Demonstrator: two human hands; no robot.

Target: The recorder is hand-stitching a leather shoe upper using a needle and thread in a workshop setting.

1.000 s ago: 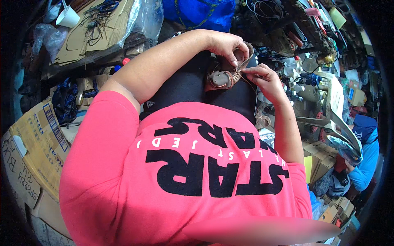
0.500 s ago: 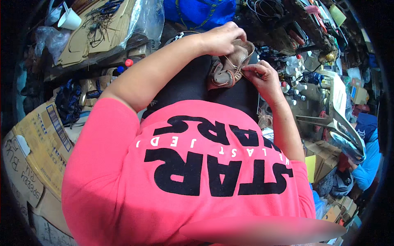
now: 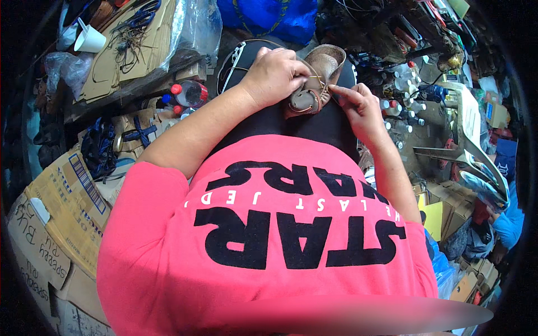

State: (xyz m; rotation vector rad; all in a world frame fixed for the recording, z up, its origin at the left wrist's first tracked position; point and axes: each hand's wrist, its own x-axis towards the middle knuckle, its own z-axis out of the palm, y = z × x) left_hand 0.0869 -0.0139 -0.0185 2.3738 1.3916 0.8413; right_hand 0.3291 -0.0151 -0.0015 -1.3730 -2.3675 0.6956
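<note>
A brown leather shoe (image 3: 305,102) rests on my lap between dark-trousered legs, its opening pointing away from me. A thin tan thread (image 3: 317,77) runs across its upper. My left hand (image 3: 276,75) lies over the shoe's left side, fingertips pinched on the thread. At the right edge of the upper, my right hand (image 3: 363,109) has its thumb and forefinger pressed together against the stitching; what lies between them is too small to make out. Over my left thigh loops more of the thread, passing behind the left hand.
Flat cardboard pieces (image 3: 120,61) with dark cords lie far left, near a white cup (image 3: 89,39). Plastic bottles (image 3: 193,93) stand left of my legs; several more sit at right. A blue bag (image 3: 272,19) is ahead. At the right edge, another person's blue sleeve (image 3: 509,224) shows.
My left hand has come off the shoe's far end, nearer to me, and now pinches the thread. The right hand stays beside the stitching. The view has shifted slightly.
</note>
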